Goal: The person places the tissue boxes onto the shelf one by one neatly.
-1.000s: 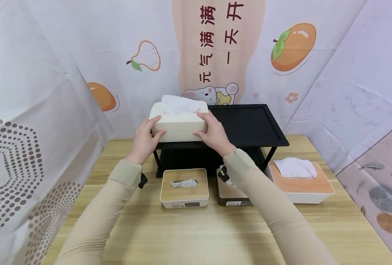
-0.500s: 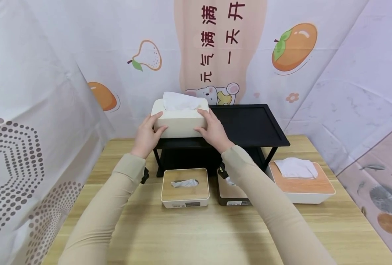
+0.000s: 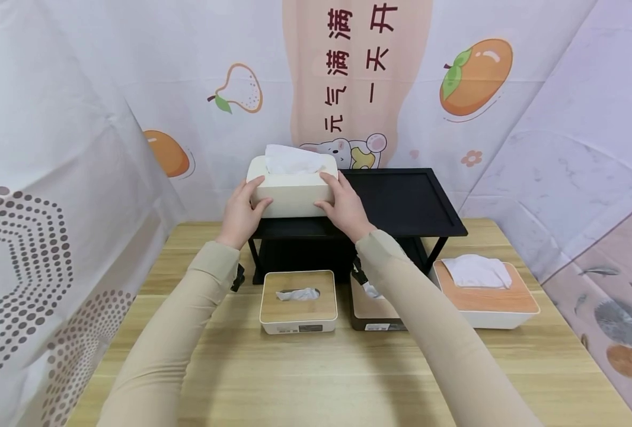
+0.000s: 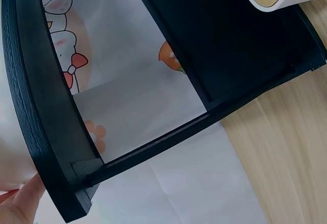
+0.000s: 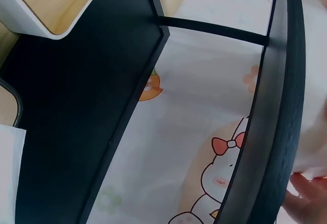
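Note:
In the head view, a cream tissue box with a white tissue standing out of its top is at the left end of the black two-tier shelf's upper board. My left hand grips its left end, thumb on the front face and fingers near the top edge. At the other end my right hand holds it the same way. Both wrist views look in under the upper board, which hides most of the box; parts of the left hand and right hand show beyond the board's edge.
On the wooden table before the shelf stand a white tissue box with a bamboo lid, a dark-sided tissue box partly behind my right sleeve, and a white box with an orange-brown lid. A printed curtain hangs behind.
Both hands have shifted the cream tissue box back and slightly right at the shelf's left end. The grip has stayed the same; the other boxes have not moved.

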Motion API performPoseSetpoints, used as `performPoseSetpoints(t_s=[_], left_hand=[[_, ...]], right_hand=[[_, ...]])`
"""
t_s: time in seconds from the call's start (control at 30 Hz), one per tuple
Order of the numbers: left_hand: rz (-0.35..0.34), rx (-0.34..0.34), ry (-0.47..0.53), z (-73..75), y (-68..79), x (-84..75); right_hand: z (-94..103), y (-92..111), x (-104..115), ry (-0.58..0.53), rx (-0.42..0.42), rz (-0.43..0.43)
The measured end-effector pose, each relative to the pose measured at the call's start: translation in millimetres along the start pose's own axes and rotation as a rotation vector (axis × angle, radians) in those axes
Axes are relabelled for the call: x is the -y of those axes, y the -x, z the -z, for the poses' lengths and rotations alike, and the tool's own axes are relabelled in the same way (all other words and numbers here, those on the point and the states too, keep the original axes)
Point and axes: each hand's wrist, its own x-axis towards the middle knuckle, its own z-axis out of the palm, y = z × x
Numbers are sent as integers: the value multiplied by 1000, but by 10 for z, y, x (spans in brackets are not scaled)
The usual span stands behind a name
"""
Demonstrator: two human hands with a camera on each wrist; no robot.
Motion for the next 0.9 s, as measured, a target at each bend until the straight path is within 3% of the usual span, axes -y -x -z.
performPoseSetpoints(t_s=[0.2, 0.43, 0.67, 0.9], left_hand=[[0, 11, -8, 11, 1, -25], [-31, -10, 4, -2, 57, -25], [-62, -4, 1, -18, 261, 13], [-118, -42, 16, -75, 457, 29]], right_hand=[[5, 66, -44, 130, -32, 40], [22, 162, -91, 165, -83, 107], [46, 334, -143, 160, -76, 170], [64, 532, -169, 124, -102, 254]])
